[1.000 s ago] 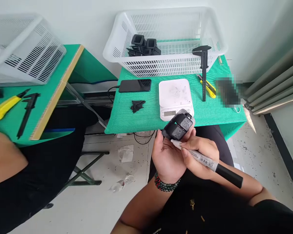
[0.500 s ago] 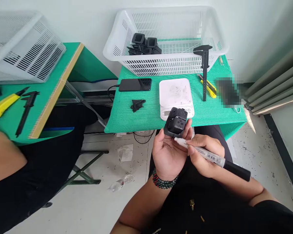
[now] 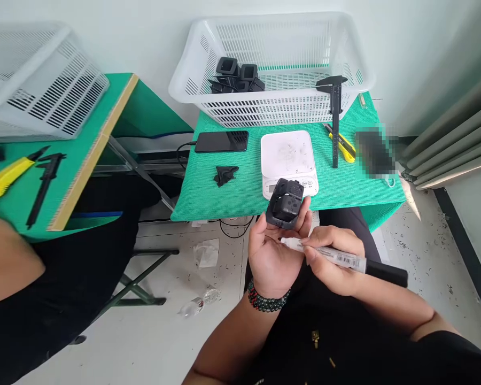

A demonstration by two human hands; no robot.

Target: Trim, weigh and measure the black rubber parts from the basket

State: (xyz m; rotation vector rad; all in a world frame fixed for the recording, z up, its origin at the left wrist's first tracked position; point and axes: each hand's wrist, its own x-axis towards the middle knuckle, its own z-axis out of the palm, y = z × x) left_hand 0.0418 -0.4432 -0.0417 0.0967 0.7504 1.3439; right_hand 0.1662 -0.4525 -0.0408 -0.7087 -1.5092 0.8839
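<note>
Closest in, bracelet of dark green and red beads [image 3: 268, 302] on the left wrist. Left hand [image 3: 278, 262] palm up, grip half-curled, thumb and fingers bracing a black moulded plastic part with a hollow frame [image 3: 286, 207]. Part sits above the palm, at the near edge of the bench under green mesh cloth [image 3: 212, 200]. Right hand [image 3: 336, 264] has its grip closed pen-fashion round a pale-barrelled marker with a black end [image 3: 340, 258]; nib lies over the left palm, just beside the part's lower edge. Contact there: cannot tell.

Beyond, a white square digital scale [image 3: 287, 152], dark specks on its plate. Left of it, a crumpled black scrap [image 3: 225, 175], with a black phone [image 3: 222, 141] behind. Right, a yellow-and-black utility knife [image 3: 347, 149] beside a black caliper [image 3: 335, 128].

Farthest back, a white slotted plastic basket [image 3: 288, 107]; several black plastic pieces [image 3: 238, 75] heaped in its left half.
</note>
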